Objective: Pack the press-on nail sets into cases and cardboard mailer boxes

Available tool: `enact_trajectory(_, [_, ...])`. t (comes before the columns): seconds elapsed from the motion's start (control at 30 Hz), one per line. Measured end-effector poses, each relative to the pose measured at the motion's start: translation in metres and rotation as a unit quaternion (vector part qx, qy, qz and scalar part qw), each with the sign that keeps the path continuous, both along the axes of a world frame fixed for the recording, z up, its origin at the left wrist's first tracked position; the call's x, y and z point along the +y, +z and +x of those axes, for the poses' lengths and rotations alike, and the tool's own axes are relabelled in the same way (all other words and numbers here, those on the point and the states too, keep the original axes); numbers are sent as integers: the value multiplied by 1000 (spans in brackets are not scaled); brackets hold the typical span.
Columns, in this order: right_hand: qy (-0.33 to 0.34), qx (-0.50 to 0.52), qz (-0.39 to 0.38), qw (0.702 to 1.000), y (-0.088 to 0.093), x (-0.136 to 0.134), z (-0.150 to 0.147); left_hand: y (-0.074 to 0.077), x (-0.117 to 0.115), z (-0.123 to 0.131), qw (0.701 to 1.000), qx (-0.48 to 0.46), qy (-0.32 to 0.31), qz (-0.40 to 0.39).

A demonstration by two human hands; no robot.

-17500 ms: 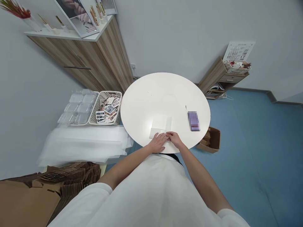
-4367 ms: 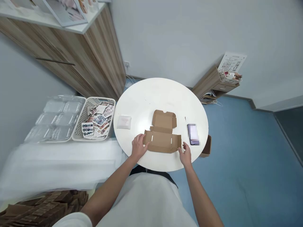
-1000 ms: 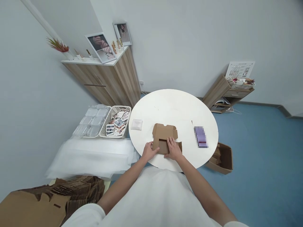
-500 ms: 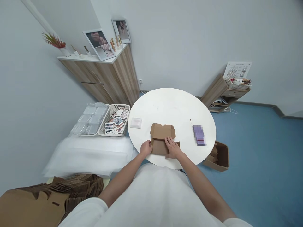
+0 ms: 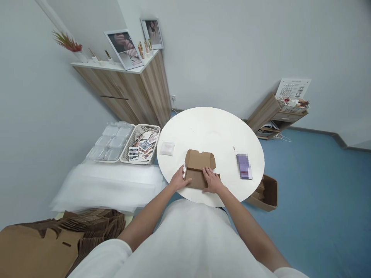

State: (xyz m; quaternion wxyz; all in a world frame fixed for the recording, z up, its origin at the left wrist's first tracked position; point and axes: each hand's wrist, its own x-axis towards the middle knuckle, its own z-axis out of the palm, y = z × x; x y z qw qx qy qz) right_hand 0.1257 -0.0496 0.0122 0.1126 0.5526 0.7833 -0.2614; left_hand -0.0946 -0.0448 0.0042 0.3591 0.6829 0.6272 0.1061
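Note:
A brown cardboard box blank [image 5: 199, 164] lies half folded on the round white table [image 5: 211, 131], near its front edge. My left hand [image 5: 179, 180] grips the box's left side flap, fingers curled round its edge. Flat on the front panel lies my right hand [image 5: 212, 180], fingers stretched out and pressing down. The lid flap with its tab points away from me. A small white folded pad [image 5: 167, 148] rests on the table to the left of the box.
A purple phone [image 5: 244, 171] lies at the table's right. Left of the table stand a white basket of small cards [image 5: 141, 144] and clear plastic trays [image 5: 108, 141] over white foam sheets [image 5: 107, 185]. Flat cardboard blanks [image 5: 58, 243] are stacked at lower left. An open carton [image 5: 265, 193] sits on the floor.
The flat blank has been folded up since a few seconds ago. Over the last second my left hand closed on the left side flap; my right hand stayed on the front panel.

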Motion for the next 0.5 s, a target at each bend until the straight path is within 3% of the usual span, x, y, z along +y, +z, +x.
enact_trajectory(0.13, [6, -1, 3, 1000, 0, 2, 2, 9, 4, -6, 994, 24, -105, 12])
enact_trajectory(0.2, [7, -1, 4, 1000, 0, 2, 2, 13, 9, -5, 990, 59, -128, -1])
enact_trajectory(0.4, [10, 20, 23, 999, 3, 2, 8, 15, 19, 3, 989, 82, -113, -43])
enact_trajectory(0.5, [-67, 54, 74, 994, 3, -2, 22, 15, 20, 6, 989, 85, -113, -46])
